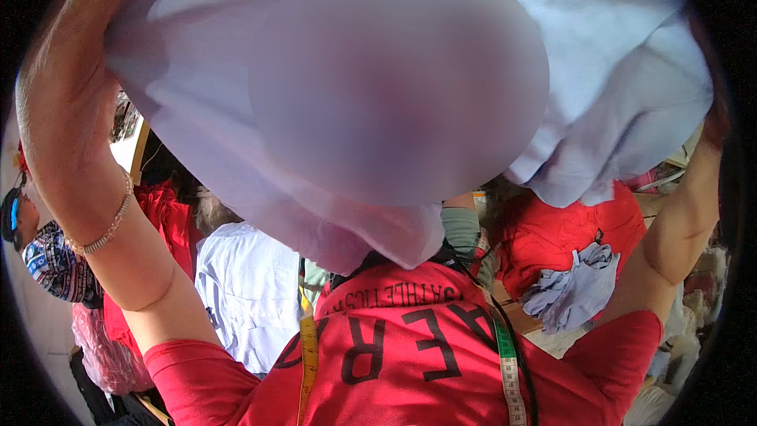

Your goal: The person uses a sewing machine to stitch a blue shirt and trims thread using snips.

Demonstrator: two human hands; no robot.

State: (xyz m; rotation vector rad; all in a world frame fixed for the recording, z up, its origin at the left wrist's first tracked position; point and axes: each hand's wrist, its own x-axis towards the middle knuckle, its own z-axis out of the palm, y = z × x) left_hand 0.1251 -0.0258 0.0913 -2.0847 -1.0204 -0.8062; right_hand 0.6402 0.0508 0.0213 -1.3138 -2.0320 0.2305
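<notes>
A large pale lilac-blue cloth (615,55) is raised and spread between my lifted arms, filling the upper view. A blurred oval covers its middle. My left hand (83,28), past a beaded bracelet (106,225), reaches beside the cloth's left edge; its fingers lie beyond the frame. At the right rim, my right hand (714,118) meets the cloth's other side in shadow, so its fingers do not show. One lower corner of the cloth hangs against my chest. A tape measure (307,355) drapes down both sides of my red shirt.
A red cloth heap (568,225) lies beyond my right arm, topped by a crumpled grey-lavender cloth (574,284). Pale cloth (244,288) lies at the left, near red fabric (165,221), patterned cloth (55,264) and pink plastic (106,347). Clear plastic bags (686,339) sit far right.
</notes>
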